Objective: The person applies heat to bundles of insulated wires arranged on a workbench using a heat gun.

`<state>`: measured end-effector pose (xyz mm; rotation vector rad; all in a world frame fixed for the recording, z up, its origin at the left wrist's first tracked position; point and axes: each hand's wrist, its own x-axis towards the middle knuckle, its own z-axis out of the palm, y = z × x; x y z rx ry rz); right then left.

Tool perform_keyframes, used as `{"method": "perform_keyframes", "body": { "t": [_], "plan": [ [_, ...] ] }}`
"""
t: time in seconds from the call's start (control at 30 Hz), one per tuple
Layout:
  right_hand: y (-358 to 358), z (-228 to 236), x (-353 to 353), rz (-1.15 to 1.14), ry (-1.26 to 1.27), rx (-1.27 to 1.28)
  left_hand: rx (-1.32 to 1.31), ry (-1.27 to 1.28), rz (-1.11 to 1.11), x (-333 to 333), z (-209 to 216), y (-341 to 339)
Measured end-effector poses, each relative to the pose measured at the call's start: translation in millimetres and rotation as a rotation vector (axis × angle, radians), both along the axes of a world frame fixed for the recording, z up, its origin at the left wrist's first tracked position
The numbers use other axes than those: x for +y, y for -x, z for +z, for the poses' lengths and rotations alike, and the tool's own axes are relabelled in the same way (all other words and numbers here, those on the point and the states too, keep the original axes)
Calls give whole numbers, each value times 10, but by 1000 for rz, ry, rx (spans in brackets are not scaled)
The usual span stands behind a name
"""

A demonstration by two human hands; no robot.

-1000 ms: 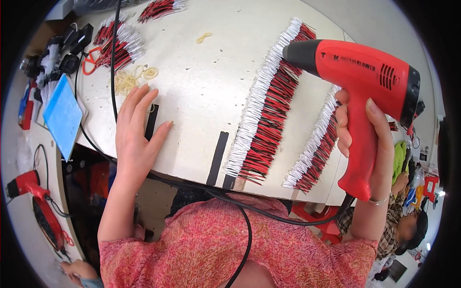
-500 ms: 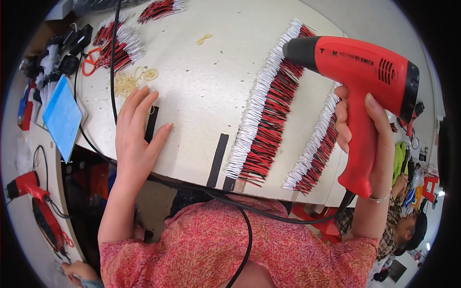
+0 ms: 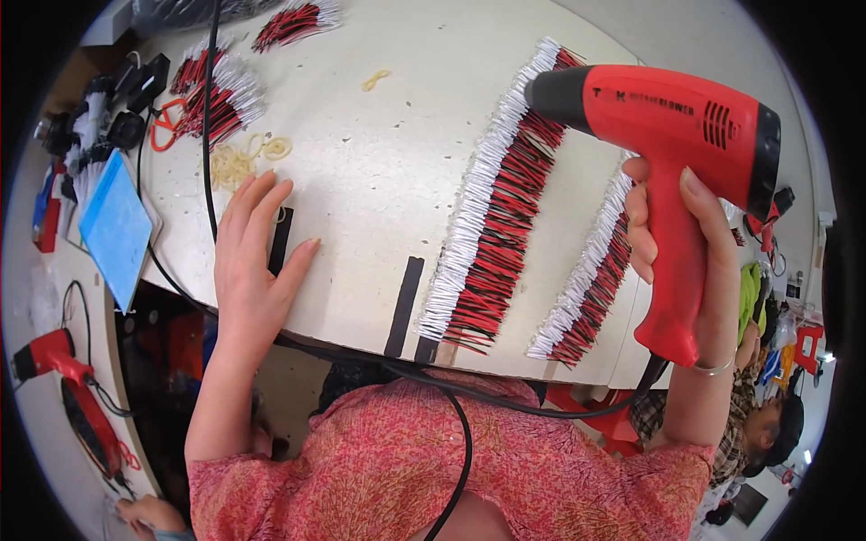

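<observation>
My right hand (image 3: 677, 216) is wrapped round the handle of a red heat gun (image 3: 681, 135) with a black nozzle. The nozzle is over the far part of a long row of red and black wires with white ends (image 3: 483, 216). A shorter row of the same wires (image 3: 586, 279) lies to its right, partly hidden by the heat gun and hand. My left hand (image 3: 253, 261) rests near the table's front edge with fingers spread, holding nothing. Just beyond its fingertips is a heap of pale rubber bands (image 3: 233, 164). A black strip (image 3: 280, 242) shows beside its thumb.
Bundles of wires (image 3: 221, 99) and orange-handled scissors (image 3: 165, 124) lie at the far left, near a blue panel (image 3: 117, 221). A black cable (image 3: 532, 408) runs along the front edge. Another heat gun (image 3: 50, 354) lies at left. A person (image 3: 753, 433) is at the right.
The heat gun and my right hand have shifted very slightly left in the picture, along with the table and wires. Both hands keep the same pose.
</observation>
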<state>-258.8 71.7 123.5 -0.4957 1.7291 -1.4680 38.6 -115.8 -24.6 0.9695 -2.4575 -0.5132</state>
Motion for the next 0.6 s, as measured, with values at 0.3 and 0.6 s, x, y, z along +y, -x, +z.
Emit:
{"method": "perform_keyframes", "body": {
  "t": [0.3,0.6],
  "plan": [
    [-24,-2,-41,10,-34,-53,0,-5,2,7,7,6],
    [113,0,-13,-17,-9,2,-4,-6,1,14,23,5]
  ]
}}
